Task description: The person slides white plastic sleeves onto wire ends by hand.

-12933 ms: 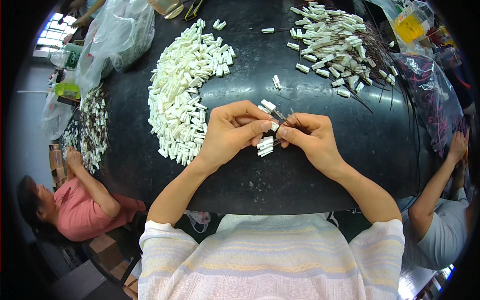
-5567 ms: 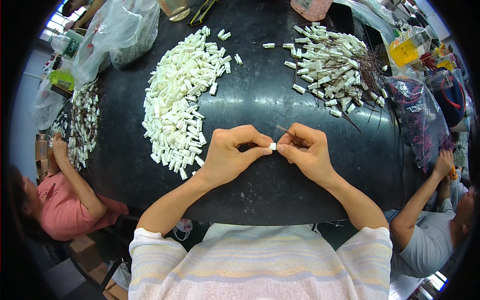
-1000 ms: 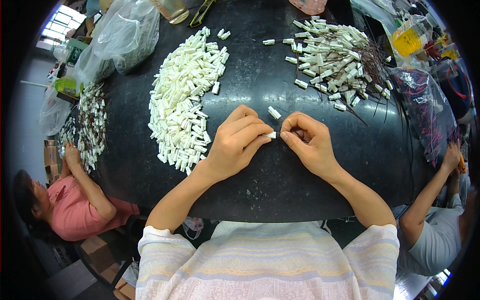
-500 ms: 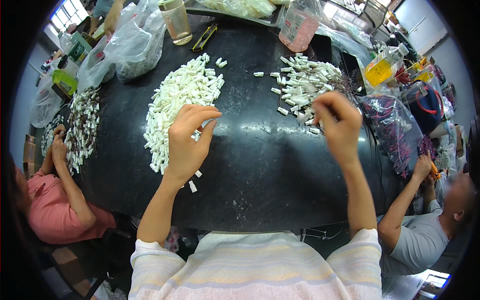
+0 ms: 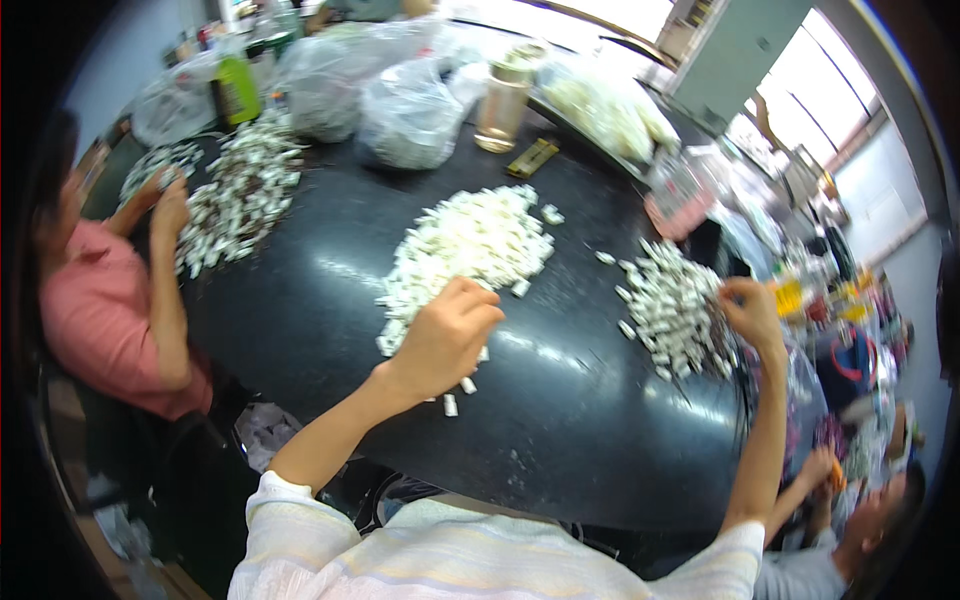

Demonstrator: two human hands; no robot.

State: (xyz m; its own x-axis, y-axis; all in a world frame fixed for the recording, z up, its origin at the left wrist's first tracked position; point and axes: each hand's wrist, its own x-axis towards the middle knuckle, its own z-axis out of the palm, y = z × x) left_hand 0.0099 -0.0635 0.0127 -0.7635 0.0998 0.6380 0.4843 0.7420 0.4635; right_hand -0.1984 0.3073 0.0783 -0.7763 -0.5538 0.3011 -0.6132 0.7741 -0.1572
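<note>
My left hand (image 5: 448, 335) is over the near edge of a heap of small white plastic connector housings (image 5: 470, 240). Its fingers are curled together, and their tips are partly hidden, so whatever they hold does not show. At the right, my right hand (image 5: 752, 312) pinches thumb and finger together beside a second pile, white connectors with thin dark wires (image 5: 670, 300). The dark wires lie right by those fingertips, but blur keeps me from making out what is in the pinch. A few loose housings (image 5: 450, 405) rest just below my left hand.
Behind the heap lie a yellow-and-black cutter (image 5: 532, 158), a lidded bottle (image 5: 503, 105) and plastic bags (image 5: 410, 115). A pink container (image 5: 685, 195) stands beyond the right pile. Co-workers sit at both sides; the left one (image 5: 115, 290) handles another connector pile (image 5: 240, 190).
The view has swung and tilted, shifting the table's contents. My left hand's fingers have closed at the heap's near edge. My right hand has gone from the pile's near side to its wire side.
</note>
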